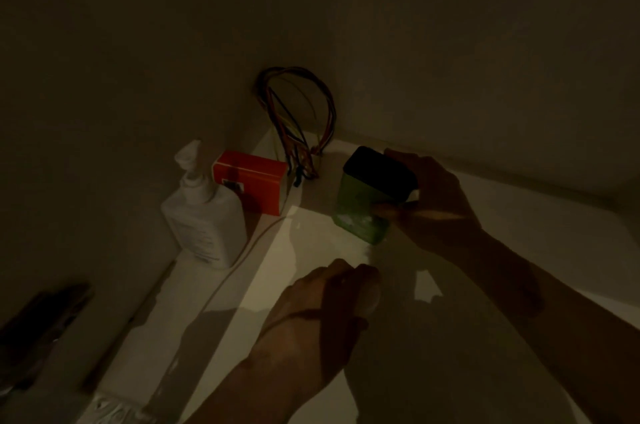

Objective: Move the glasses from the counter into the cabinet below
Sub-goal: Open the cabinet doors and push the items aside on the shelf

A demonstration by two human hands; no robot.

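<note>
The view is very dim and shows a white shelf surface (311, 243) in a corner between pale walls. My right hand (436, 202) grips a green container (360, 212) with a dark lid, tilted and touching the shelf near the back wall. My left hand (325, 302) is curled, knuckles up, around a pale, translucent, rounded object that looks like a clear glass (372, 295) standing on the shelf. Most of that glass is hidden by my fingers. No other glasses are visible.
A white pump bottle (204, 216) stands at the left wall with a red box (251, 181) behind it. A bundle of coloured wires (301, 119) hangs in the back corner. Dark, blurred shapes (38, 330) lie at the lower left.
</note>
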